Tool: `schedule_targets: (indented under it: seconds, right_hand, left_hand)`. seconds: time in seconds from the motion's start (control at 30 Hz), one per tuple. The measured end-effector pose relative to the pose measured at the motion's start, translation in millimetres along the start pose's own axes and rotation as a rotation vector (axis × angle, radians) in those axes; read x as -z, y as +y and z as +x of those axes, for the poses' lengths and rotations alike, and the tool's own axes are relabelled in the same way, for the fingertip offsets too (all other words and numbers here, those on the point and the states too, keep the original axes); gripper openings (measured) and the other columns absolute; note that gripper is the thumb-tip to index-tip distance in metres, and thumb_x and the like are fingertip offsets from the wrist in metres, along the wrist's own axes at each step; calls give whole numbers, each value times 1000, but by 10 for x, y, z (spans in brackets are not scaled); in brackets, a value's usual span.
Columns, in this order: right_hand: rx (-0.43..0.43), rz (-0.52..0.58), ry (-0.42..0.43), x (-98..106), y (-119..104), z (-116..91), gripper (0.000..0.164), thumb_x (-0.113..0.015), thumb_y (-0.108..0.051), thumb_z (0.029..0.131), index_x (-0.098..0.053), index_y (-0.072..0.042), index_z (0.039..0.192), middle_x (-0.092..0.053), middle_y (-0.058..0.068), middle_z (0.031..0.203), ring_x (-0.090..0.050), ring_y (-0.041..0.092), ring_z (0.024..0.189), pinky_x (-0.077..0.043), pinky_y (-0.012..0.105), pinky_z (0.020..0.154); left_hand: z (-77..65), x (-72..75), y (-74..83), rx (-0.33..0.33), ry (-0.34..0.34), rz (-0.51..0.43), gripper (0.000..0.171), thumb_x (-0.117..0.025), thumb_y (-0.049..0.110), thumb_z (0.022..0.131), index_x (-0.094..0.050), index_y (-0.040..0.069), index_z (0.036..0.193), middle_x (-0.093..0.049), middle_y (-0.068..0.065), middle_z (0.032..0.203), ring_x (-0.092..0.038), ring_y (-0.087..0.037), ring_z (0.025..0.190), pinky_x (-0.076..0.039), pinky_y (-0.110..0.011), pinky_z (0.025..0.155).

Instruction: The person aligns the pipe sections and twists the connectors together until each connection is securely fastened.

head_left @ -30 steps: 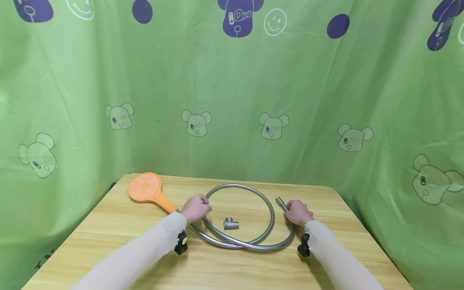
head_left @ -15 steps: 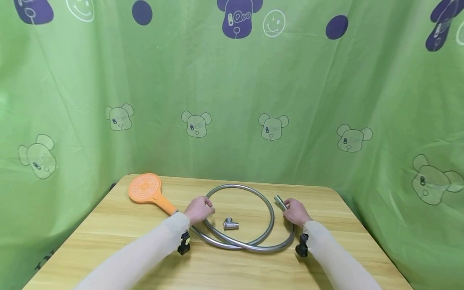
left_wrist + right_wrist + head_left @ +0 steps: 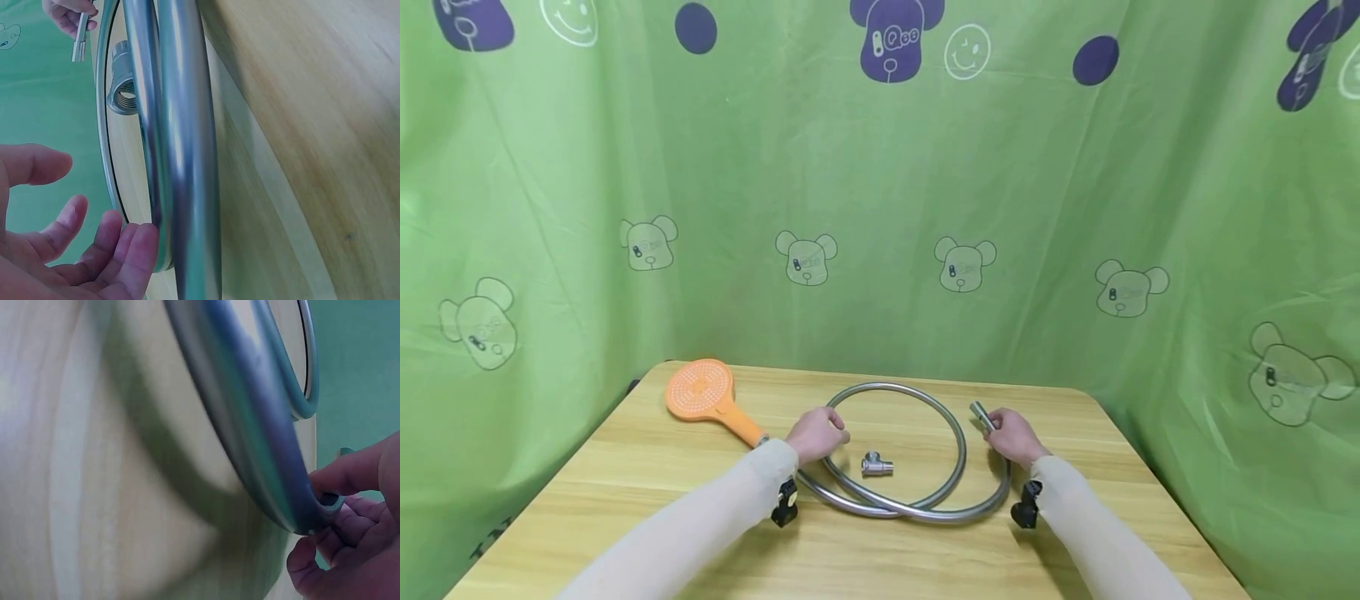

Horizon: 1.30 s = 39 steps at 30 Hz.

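Observation:
My right hand (image 3: 1017, 437) pinches the grey shower hose (image 3: 951, 516) just below its metal end nut (image 3: 981, 412), and that end is lifted off the table. In the right wrist view the hose bends up into the thumb and fingers (image 3: 369, 550). Over the left side of the hose loop hovers my left hand (image 3: 816, 435), fingers loosely bent, thumb apart. Nothing is between them in the left wrist view; the fingertips (image 3: 145, 240) are close to the hose, contact unclear. Inside the loop lies a small chrome tee fitting (image 3: 876, 465), its threaded mouth visible from the left wrist.
An orange shower head (image 3: 700, 390) lies at the table's back left, its handle meeting the hose's other end near my left sleeve. The wooden table (image 3: 880, 567) has a back edge close to a green printed curtain (image 3: 880, 325), which also hangs at both sides.
My left hand has drifted slightly to the right, toward the tee fitting. The right hand has shifted the hose end a little, its tip rising. Shower head and tee fitting stay in place.

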State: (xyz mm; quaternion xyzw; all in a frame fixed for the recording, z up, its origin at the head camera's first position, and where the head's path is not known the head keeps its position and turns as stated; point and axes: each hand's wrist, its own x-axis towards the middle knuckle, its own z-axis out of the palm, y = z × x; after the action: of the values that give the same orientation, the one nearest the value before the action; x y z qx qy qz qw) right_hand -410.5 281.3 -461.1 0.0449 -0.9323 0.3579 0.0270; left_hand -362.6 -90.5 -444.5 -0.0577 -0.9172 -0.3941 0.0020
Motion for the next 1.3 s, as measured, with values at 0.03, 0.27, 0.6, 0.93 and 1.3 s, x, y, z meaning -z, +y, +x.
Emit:
schedule_targets:
  seconds: [0.03, 0.27, 0.6, 0.93, 1.3]
  right_hand:
    - [4, -3, 1, 10, -2, -1, 38, -59, 3, 85, -55, 16, 121, -64, 22, 97, -60, 24, 81, -51, 30, 67]
    - [-14, -30, 18, 82, -6, -4, 43, -61, 0, 84, -54, 15, 123, -63, 20, 96, -59, 26, 81, -52, 32, 65]
    - [-36, -58, 60, 151, -69, -3, 38, -64, -25, 95, -61, 7, 115, -62, 14, 89, -57, 24, 79, -47, 31, 63]
    - [-11, -27, 105, 100, -114, 13, 21, -60, -11, 97, -61, 7, 108, -63, 15, 87, -54, 22, 73, -46, 30, 59]
    - [4, 10, 109, 24, -181, 55, 24, -62, -13, 95, -61, 5, 111, -65, 18, 92, -56, 20, 71, -48, 29, 56]
  left_hand:
    - [1, -3, 4, -3, -1, 1, 20, -73, 19, 82, -66, 8, 96, -65, -7, 94, -58, -21, 84, -49, -34, 74]
    - [-15, -7, 52, -9, -9, 4, 19, -73, 19, 82, -65, 8, 96, -65, -7, 94, -58, -21, 84, -49, -34, 75]
    - [27, -31, 79, -20, 0, 25, 18, -74, 19, 82, -66, 8, 94, -65, -6, 91, -58, -21, 82, -50, -35, 75]
    - [-8, -55, 146, -51, -34, 30, 19, -75, 14, 79, -67, 7, 94, -66, -7, 91, -58, -21, 80, -50, -35, 74]
    - [10, -167, 180, -79, -111, 86, 30, -78, 9, 73, -71, 4, 102, -69, -8, 99, -59, -22, 84, -52, -39, 79]
